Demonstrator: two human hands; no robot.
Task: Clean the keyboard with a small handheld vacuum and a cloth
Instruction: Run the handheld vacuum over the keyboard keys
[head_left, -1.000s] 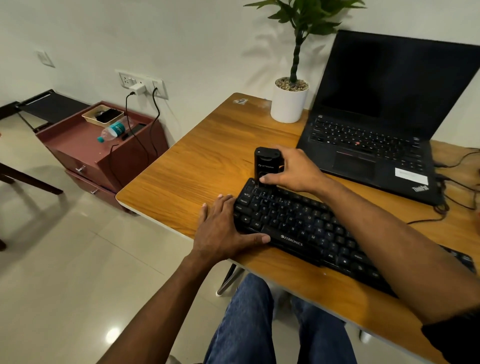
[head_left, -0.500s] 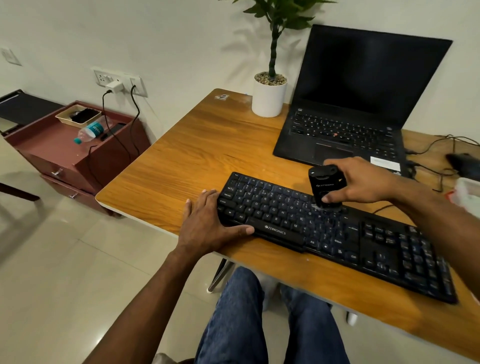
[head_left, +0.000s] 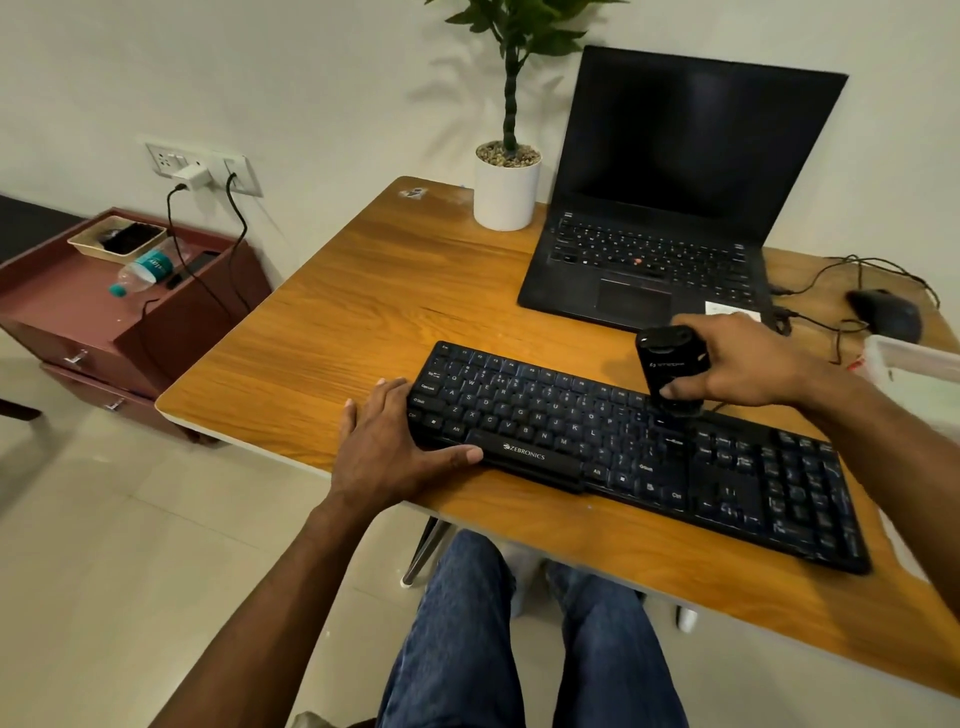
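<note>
A black Zebronics keyboard (head_left: 623, 447) lies slanted near the front edge of the wooden desk (head_left: 374, 312). My left hand (head_left: 389, 447) lies flat on the desk at the keyboard's left end, thumb on its front edge beside the space bar. My right hand (head_left: 748, 364) grips a small black handheld vacuum (head_left: 670, 364), held upright with its nozzle on the keys at the keyboard's upper middle-right. No cloth is in view.
An open black laptop (head_left: 660, 218) and a white potted plant (head_left: 506, 192) stand at the back of the desk. A black mouse (head_left: 885, 312) with cables and a clear plastic box (head_left: 914, 364) sit at the right. A maroon side cabinet (head_left: 104, 312) stands left.
My right hand has carried the vacuum along the top of the keyboard from its left end to its middle-right. My left hand has stayed at the left end.
</note>
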